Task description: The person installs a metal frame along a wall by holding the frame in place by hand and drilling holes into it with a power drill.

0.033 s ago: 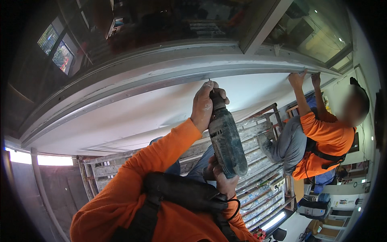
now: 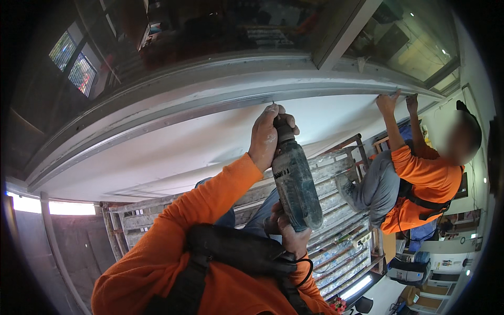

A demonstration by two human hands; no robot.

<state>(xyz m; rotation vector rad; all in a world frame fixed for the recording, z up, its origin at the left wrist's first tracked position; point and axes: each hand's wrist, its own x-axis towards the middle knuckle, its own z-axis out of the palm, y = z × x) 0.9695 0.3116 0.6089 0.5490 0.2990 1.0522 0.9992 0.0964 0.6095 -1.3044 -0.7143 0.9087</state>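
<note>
A dusty dark green power drill [image 2: 295,184] stands lengthwise in the middle of the view. My left hand [image 2: 265,136] is wrapped around its narrow front end, where a thin bit points at a long grey metal channel [image 2: 157,115]; whether the tip touches it is unclear. My right hand [image 2: 291,233] grips the drill's lower end, fingers partly hidden behind it. Beside the channel runs a broad white board [image 2: 126,149], with glass panels in grey frames along the top of the view.
A co-worker [image 2: 420,189] in an orange top crouches at the right, both hands up at the channel's far end. A slatted metal platform [image 2: 338,241] lies below, with my legs over it. Shelving, bags and a lit tube light are at lower right.
</note>
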